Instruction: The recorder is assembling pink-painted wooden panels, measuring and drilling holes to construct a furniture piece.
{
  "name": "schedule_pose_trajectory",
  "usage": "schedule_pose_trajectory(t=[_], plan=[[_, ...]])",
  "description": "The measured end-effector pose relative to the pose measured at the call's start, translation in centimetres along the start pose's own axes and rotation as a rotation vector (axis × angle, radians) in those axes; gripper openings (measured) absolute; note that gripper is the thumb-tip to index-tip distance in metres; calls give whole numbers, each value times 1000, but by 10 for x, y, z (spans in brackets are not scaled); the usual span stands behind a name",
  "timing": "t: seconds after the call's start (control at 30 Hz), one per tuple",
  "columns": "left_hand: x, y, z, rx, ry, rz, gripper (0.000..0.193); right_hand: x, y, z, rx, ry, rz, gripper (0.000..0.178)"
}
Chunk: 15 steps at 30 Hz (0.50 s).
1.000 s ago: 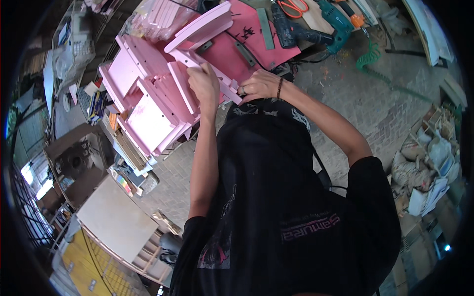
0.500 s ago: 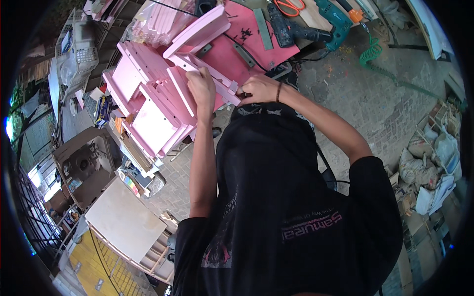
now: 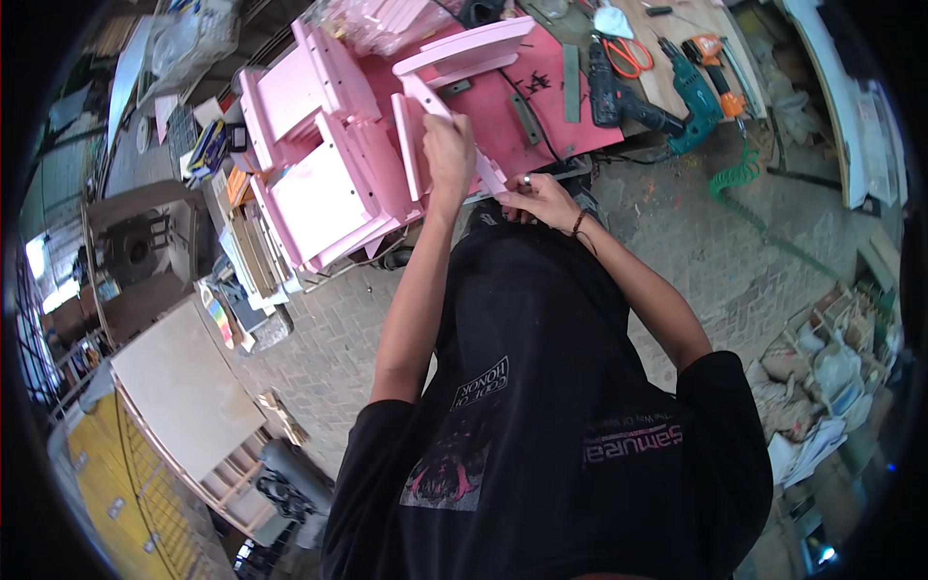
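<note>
At the near edge of a red-topped bench, my left hand (image 3: 450, 162) is closed around a narrow pink board (image 3: 425, 97) with dark holes in it. The board slants toward me, and its far end meets a longer pink panel (image 3: 469, 50). My right hand (image 3: 543, 201), with a ring and a bracelet, is at the board's near end. Its fingers are bent against that end, and their tips are partly hidden. Left of my left hand, a stack of pink assembled panels (image 3: 324, 198) stands close by, with an upright pink piece (image 3: 406, 145) at its side.
Dark screws (image 3: 535, 81) lie on the red bench top (image 3: 546, 121) beside a green-grey strip (image 3: 571, 85). Farther right are a black drill (image 3: 609, 92), a teal power tool (image 3: 694, 106), orange-handled scissors (image 3: 628, 58) and a coiled green hose (image 3: 737, 174). A pale board (image 3: 188, 387) stands lower left.
The whole view has shifted, so the bench and pink pieces appear farther right. My left hand keeps its grip on the board; my right hand's fingers look less curled at the near end.
</note>
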State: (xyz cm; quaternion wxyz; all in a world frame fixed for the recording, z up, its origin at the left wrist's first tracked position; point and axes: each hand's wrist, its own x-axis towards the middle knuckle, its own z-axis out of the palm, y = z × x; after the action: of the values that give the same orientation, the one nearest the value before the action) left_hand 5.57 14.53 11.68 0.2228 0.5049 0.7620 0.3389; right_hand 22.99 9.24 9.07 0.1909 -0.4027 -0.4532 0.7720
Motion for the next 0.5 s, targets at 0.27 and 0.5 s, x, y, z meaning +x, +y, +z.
schedule_pose_trajectory(t=[0.27,0.5], plan=[[-21,-15,6,-1177,-222,-347,42,-4,3,-2,53,54,36,30],[-31,-52,20,-1790,-467,-370,27,-1,13,-5,84,-14,31,27]])
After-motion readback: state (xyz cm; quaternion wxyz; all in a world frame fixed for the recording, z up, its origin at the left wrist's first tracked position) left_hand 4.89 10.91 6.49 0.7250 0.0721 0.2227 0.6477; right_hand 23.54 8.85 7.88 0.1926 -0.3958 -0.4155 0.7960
